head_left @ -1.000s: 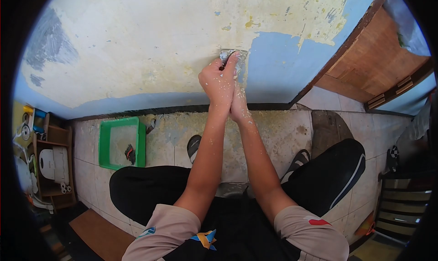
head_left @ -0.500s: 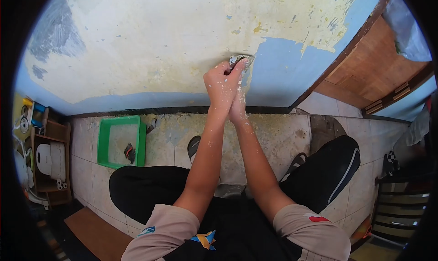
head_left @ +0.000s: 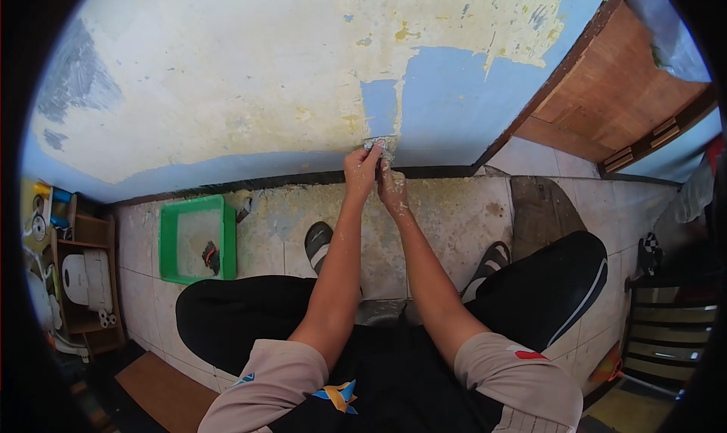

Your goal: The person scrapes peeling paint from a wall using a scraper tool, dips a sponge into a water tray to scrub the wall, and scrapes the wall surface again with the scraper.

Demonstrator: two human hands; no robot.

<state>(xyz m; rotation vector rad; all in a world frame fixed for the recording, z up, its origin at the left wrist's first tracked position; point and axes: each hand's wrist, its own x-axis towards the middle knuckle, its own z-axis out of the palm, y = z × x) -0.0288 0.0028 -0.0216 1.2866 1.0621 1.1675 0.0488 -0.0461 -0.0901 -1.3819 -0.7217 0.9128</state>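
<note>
Both my hands are together low on the wall, whose pale, patchy surface borders blue paint. My left hand is closed on a scraper, its thumb near the blade, which is covered in paint flakes. My right hand is wrapped round the scraper's lower part, just below and right of my left hand. The blade lies against the wall, beneath a bare blue strip. Flakes stick to both hands.
A green tray with a dark and red object in it stands on the tiled floor at left. Beyond it is a wooden shelf. A dark cloth lies by my right knee. A wooden door is at upper right.
My hands and the scraper have moved down the wall, towards the floor. The blue strip they covered before is now exposed above the blade.
</note>
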